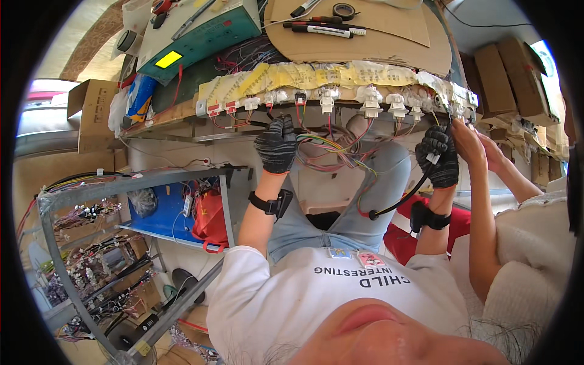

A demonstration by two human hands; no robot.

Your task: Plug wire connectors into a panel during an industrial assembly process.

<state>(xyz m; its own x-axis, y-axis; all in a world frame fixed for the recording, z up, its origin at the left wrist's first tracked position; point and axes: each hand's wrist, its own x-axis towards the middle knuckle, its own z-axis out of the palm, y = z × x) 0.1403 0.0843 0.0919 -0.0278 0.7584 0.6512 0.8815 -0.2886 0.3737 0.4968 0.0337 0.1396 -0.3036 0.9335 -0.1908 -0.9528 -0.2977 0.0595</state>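
Note:
My left hand (pixel 277 145), in a dark striped glove, is closed at the board's front edge, where a black-sleeved branch of the wire harness (pixel 328 149) meets it. My right hand (pixel 437 159), gloved alike, is closed around a black-sleeved cable (pixel 410 196) that curves down toward my lap. A small white piece (pixel 433 158) shows at its fingers. Between my hands, loose red, green, yellow and pink wires hang over my knees. White connectors (pixel 371 102) sit in a row along the test board (pixel 292 76), which is covered in yellowed tape, with wires running down from several.
A co-worker's bare hands (pixel 477 146) work right beside my right hand. Behind the board lie a teal tester box (pixel 201 45) with a lit yellow screen, markers (pixel 322 30) and black tape (pixel 344 11) on cardboard. A metal-framed cart (pixel 134 182) with a blue tray stands left.

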